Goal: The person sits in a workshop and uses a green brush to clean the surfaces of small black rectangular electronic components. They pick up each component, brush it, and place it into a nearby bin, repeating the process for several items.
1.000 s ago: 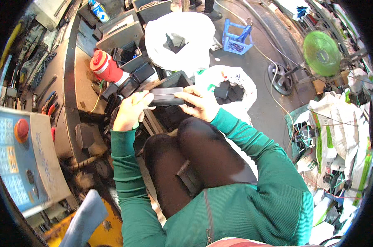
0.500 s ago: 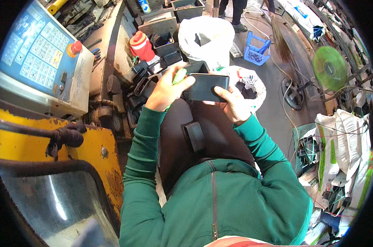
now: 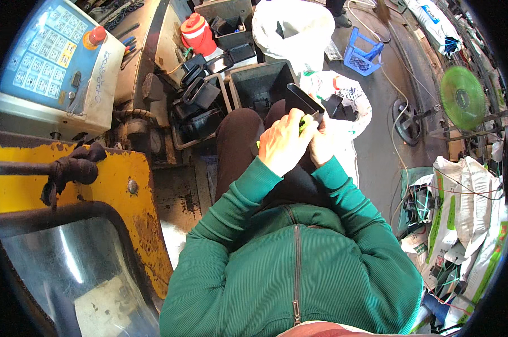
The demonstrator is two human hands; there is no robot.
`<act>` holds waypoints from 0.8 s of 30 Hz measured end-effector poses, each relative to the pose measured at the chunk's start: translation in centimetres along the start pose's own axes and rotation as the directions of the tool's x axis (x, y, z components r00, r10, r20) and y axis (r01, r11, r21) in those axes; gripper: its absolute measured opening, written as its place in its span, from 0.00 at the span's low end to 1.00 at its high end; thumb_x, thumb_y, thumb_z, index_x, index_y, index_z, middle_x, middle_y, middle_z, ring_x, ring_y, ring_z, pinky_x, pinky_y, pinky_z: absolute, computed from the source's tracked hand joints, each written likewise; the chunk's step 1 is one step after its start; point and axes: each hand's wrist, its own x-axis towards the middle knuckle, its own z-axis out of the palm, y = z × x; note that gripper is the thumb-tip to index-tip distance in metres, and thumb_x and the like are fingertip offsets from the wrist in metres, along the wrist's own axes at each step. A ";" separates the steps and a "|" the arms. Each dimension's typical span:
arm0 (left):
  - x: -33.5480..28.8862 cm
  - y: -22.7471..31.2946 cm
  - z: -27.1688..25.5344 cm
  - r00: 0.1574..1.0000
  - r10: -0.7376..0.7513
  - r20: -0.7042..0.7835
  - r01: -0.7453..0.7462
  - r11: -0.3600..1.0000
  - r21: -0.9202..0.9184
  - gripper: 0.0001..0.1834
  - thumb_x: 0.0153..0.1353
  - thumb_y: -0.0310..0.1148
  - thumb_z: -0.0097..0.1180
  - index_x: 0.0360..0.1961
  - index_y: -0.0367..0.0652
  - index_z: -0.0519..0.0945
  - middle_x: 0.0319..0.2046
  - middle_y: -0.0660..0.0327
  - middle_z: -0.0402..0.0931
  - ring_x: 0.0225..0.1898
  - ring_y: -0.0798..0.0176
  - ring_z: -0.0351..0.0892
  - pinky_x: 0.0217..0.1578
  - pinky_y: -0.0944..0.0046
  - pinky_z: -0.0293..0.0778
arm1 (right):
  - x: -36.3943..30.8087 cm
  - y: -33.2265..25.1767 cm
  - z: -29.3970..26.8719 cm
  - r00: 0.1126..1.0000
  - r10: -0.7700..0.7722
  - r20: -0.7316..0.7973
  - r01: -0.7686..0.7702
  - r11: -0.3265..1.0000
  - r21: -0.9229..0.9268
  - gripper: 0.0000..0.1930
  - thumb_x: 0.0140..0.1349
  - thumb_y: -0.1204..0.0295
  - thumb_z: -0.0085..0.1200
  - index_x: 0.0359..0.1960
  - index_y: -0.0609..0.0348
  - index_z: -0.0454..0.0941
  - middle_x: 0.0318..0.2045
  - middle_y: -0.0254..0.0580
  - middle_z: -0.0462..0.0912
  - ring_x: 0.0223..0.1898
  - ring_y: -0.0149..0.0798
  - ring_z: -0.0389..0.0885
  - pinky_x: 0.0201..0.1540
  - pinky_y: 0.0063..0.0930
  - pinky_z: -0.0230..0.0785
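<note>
My left hand is closed around a bright green handled tool, most of it hidden by the fingers. It presses against a black plastic piece, a flat, open-ended sleeve shape that stands tilted above my lap. From the other side, my right hand grips the same piece near its lower end, its fingers partly hidden. Just beyond the hands lies a dark rectangular bin. Beside it, similar black pieces are heaped in a crate.
A white sack-lined container stands ahead, with a smaller white bag of black pieces to the right. Further right are a blue plastic stool and a green fan. A machine control panel and yellow frame flank my left.
Both hands have come down closer to my lap, the left moving right. The black piece has turned from broadside to steeply tilted, uncovering the bin. The black piece on my lap no longer shows.
</note>
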 end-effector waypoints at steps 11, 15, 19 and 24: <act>3.4 -3.1 -1.2 0.986 -0.153 0.059 0.155 0.988 -0.023 0.14 0.65 0.46 0.48 0.39 0.46 0.73 0.32 0.51 0.79 0.34 0.45 0.80 0.31 0.51 0.73 | 0.2 -0.1 -0.3 0.994 0.070 -0.079 -0.080 0.987 -0.138 0.27 0.59 0.83 0.53 0.62 0.59 0.66 0.46 0.37 0.78 0.44 0.26 0.74 0.48 0.22 0.68; 2.5 -0.9 -0.9 0.998 0.005 0.068 -0.004 1.000 -0.011 0.13 0.64 0.43 0.50 0.39 0.45 0.72 0.30 0.52 0.78 0.33 0.46 0.80 0.30 0.52 0.73 | 0.1 -0.3 -0.3 0.992 0.093 -0.083 -0.101 0.990 -0.098 0.27 0.60 0.82 0.53 0.62 0.59 0.65 0.43 0.35 0.78 0.42 0.26 0.75 0.47 0.22 0.69; 3.1 -1.5 -0.4 0.994 -0.036 0.100 0.032 0.999 0.039 0.14 0.64 0.44 0.50 0.37 0.44 0.72 0.30 0.53 0.78 0.33 0.46 0.80 0.30 0.52 0.73 | 0.2 -0.1 -0.4 0.993 0.085 -0.086 -0.094 0.989 -0.112 0.26 0.61 0.83 0.51 0.63 0.59 0.65 0.40 0.34 0.78 0.40 0.25 0.74 0.46 0.21 0.69; 5.2 -3.8 -0.6 0.983 -0.177 0.042 0.173 0.981 0.085 0.17 0.65 0.49 0.47 0.37 0.44 0.72 0.30 0.50 0.79 0.34 0.43 0.79 0.32 0.48 0.73 | -0.1 0.4 -0.7 0.989 0.031 -0.144 -0.062 0.975 -0.215 0.14 0.61 0.78 0.55 0.50 0.63 0.74 0.41 0.36 0.80 0.39 0.26 0.76 0.43 0.21 0.69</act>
